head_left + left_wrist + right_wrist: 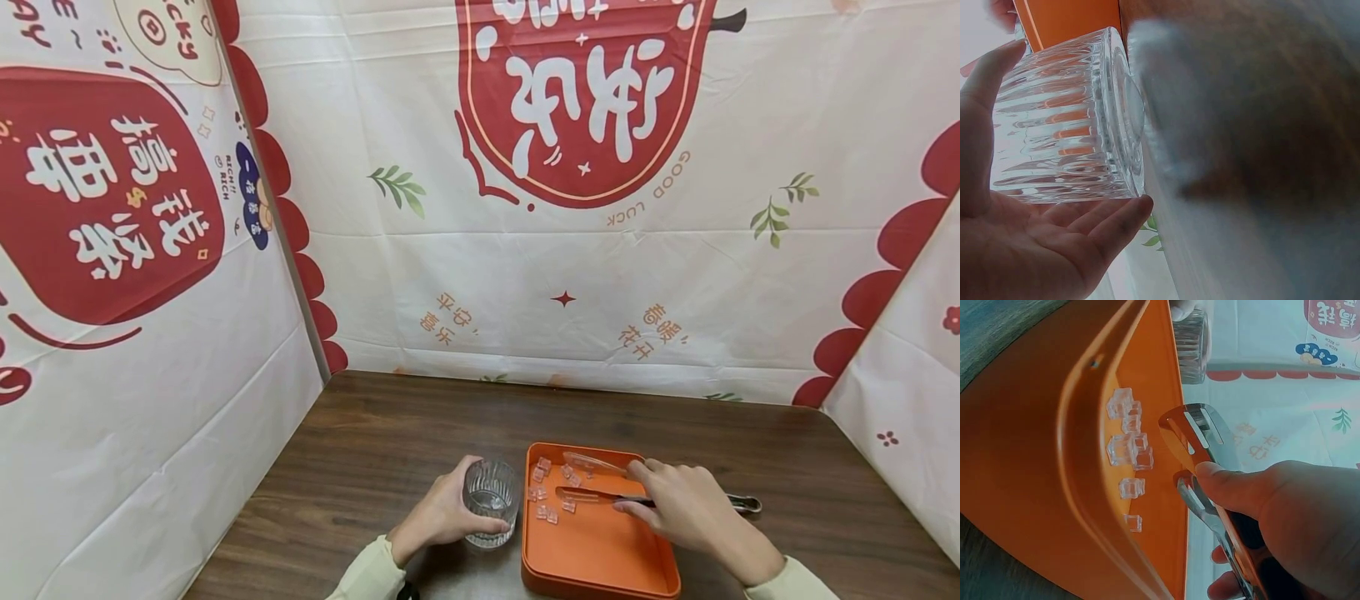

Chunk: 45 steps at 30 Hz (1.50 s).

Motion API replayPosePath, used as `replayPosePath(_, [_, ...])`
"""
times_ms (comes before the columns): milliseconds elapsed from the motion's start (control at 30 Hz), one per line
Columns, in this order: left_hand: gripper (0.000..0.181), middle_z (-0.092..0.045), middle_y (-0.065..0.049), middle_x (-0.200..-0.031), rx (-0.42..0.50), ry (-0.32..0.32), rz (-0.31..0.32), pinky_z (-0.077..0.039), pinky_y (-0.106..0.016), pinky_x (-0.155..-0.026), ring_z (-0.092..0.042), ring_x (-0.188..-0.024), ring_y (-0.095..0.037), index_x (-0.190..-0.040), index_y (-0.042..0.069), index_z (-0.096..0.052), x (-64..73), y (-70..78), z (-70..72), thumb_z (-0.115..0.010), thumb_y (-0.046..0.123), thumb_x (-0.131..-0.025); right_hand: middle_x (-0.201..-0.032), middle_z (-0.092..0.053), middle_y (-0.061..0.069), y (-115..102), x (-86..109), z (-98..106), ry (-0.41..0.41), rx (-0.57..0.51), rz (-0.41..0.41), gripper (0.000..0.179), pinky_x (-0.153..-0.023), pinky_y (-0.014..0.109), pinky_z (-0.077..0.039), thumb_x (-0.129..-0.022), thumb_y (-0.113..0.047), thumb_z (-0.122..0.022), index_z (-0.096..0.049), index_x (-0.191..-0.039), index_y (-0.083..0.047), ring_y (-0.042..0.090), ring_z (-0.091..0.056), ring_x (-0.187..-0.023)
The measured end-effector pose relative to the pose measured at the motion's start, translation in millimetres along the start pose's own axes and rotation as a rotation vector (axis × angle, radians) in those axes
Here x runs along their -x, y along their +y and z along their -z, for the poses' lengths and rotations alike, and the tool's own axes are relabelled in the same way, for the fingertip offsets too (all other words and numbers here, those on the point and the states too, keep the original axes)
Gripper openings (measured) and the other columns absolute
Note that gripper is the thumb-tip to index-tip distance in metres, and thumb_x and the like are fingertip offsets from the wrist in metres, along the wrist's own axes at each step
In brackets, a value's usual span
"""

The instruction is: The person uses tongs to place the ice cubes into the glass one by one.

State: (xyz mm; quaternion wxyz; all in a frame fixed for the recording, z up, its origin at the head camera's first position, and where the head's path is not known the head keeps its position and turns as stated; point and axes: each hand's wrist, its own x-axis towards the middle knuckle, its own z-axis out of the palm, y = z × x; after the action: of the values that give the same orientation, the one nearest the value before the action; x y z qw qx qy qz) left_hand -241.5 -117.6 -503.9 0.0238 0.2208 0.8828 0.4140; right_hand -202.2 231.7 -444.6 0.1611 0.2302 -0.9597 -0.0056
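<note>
My left hand (442, 510) holds a clear ribbed glass (491, 500) just left of an orange tray (600, 554), thumb on one side and fingers on the other. In the left wrist view the ribbed side of the glass (1054, 125) shows between them. Several small clear cubes (551, 517) lie in the tray, mostly toward its left side. My right hand (693, 504) grips metal tongs (1235, 540) with dark handles above the tray. The two tong tips stand apart, and no cube shows between them in the right wrist view.
Both hands work over a dark wooden table (390, 425). White printed cloth (420, 275) hangs behind it and along both sides. The tray has a raised rim (1079, 456), and the end of the tongs reaches past its right edge.
</note>
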Motion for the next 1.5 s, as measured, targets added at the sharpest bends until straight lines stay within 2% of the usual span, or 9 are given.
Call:
replayPosePath(167, [0.084,-0.068,-0.004,-0.106,-0.008,0.005,-0.003,-0.053,-0.031,-0.077,-0.064,-0.091,-0.015,-0.129,0.015,-0.049,-0.4,-0.3,-0.5,-0.092,0.045,-0.063,-0.070,-0.052,-0.013,0,0.9,-2,-0.040,-0.011,-0.010,0.043,-0.044,0.025,-0.033,-0.082,-0.058,-0.070,-0.064,-0.098,-0.019,0.003,-0.040,-0.047])
replayPosePath(367, [0.085,-0.068,-0.003,-0.106,-0.006,0.003,0.002,-0.053,-0.031,-0.077,-0.064,-0.091,-0.014,-0.130,0.015,-0.049,-0.7,-0.4,-0.3,-0.092,0.045,-0.063,-0.070,-0.055,-0.012,0,1.3,-5,-0.072,-0.016,-0.018,0.044,-0.044,0.025,-0.034,-0.082,-0.059,-0.070,-0.064,-0.097,-0.018,0.005,-0.040,-0.046])
replayPosePath(700, [0.086,-0.068,-0.003,-0.106,-0.008,0.001,0.010,-0.053,-0.031,-0.077,-0.064,-0.091,-0.014,-0.131,0.015,-0.049,-1.5,-0.8,0.3,-0.092,0.046,-0.063,-0.070,-0.056,-0.011,-1,1.5,-8,-0.095,-0.028,-0.015,0.043,-0.043,0.026,-0.034,-0.082,-0.058,-0.070,-0.064,-0.096,-0.018,0.007,-0.044,-0.047])
replayPosePath(1133, [0.087,-0.067,-0.002,-0.105,-0.011,0.002,0.007,-0.053,-0.032,-0.078,-0.064,-0.091,-0.014,-0.131,0.015,-0.049,-2.3,-1.3,-0.5,-0.091,0.047,-0.062,-0.065,-0.048,-0.013,-3,2.2,-9,-0.121,-0.049,-0.003,0.038,-0.043,0.026,-0.030,-0.083,-0.056,-0.070,-0.059,-0.089,-0.020,0.005,-0.038,-0.047])
replayPosePath(1500, [0.087,-0.067,-0.003,-0.106,-0.008,-0.001,0.005,-0.053,-0.032,-0.079,-0.064,-0.092,-0.015,-0.131,0.014,-0.049,-1.3,-1.3,-0.2,-0.091,0.047,-0.063,-0.073,-0.056,-0.010,-3,-0.6,-12,-0.179,-0.073,0.000,0.038,-0.044,0.030,-0.037,-0.083,-0.055,-0.069,-0.063,-0.093,-0.019,0.009,-0.046,-0.049])
